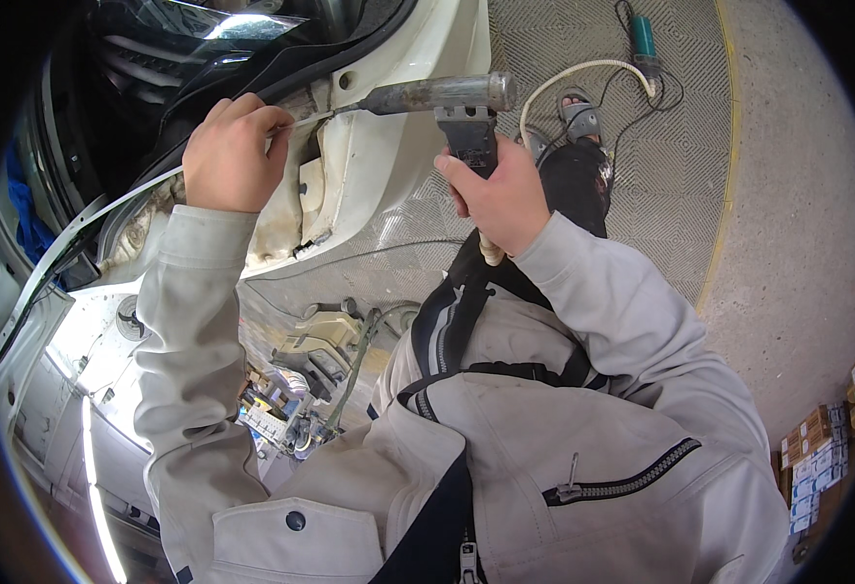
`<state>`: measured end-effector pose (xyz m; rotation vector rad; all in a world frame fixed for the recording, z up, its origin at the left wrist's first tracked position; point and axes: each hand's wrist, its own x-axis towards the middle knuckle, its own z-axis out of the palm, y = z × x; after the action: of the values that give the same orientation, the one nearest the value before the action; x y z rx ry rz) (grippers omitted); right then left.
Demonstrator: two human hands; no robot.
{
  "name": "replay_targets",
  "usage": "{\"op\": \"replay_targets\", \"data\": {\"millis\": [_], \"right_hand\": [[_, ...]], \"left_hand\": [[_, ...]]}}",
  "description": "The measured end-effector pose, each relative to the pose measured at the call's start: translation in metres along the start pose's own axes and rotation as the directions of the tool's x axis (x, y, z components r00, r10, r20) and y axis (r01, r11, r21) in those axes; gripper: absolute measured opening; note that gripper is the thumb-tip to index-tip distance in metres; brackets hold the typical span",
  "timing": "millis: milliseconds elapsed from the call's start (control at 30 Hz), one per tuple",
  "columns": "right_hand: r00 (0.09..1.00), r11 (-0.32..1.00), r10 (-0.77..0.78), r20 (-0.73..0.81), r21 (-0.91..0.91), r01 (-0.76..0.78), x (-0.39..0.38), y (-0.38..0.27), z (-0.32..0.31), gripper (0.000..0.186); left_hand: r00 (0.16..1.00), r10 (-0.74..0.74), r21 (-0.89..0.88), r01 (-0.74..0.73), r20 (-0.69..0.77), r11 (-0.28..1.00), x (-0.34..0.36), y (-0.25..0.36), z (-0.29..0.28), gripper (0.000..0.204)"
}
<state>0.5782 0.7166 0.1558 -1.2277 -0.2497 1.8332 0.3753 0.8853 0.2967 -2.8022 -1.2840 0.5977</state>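
Note:
My right hand [505, 195] is wrapped round the black handle of a pistol-grip tool [437, 94] with a worn metal barrel. The barrel lies almost level, its dark tapered nose pointing left. A cream hose [583, 68] shows beyond my right hand, and a pale stub comes out below the handle. My left hand [235, 151] is closed, thumb and fingers pinching a thin pale rod [313, 119] in line with the nose. Whether rod and nose are one piece, I cannot tell. Both hands are over the edge of a white car body [369, 185] with stained, exposed inner panels.
A teal cylinder [644, 37] with a cable lies on the patterned floor mat [671, 185], near my sandalled foot [579, 115]. Below the car edge, a beige machine [320, 336] with hoses stands among clutter. Stacked boxes [817, 457] are at the far right.

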Motion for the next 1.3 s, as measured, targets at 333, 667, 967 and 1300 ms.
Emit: {"op": "replay_targets", "data": {"millis": [333, 667, 967, 1300], "right_hand": [[1.000, 0.996, 0.026, 0.005, 0.080, -0.026, -0.0004, -0.0019, 0.0010, 0.019], [1.000, 0.999, 0.017, 0.006, 0.030, -0.017, -0.0013, -0.0019, 0.0000, 0.016], [1.000, 0.997, 0.013, 0.010, 0.073, -0.013, -0.0027, 0.0005, -0.0008, 0.017], [0.999, 0.999, 0.027, 0.041, 0.037, -0.029, -0.0046, -0.0032, -0.0018, 0.012]], "left_hand": [[1.000, 0.003, 0.004, -0.003, 0.009, 1.000, 0.0001, 0.0005, -0.0008, 0.007], [1.000, 0.014, -0.031, -0.013, 0.001, 0.999, -0.0005, -0.0013, 0.0006, 0.010], [1.000, 0.016, -0.028, -0.015, 0.009, 0.999, -0.0007, -0.0019, 0.0021, 0.009], [1.000, -0.011, -0.042, 0.012, 0.020, 0.999, -0.0007, -0.0015, 0.0022, 0.009]]}}
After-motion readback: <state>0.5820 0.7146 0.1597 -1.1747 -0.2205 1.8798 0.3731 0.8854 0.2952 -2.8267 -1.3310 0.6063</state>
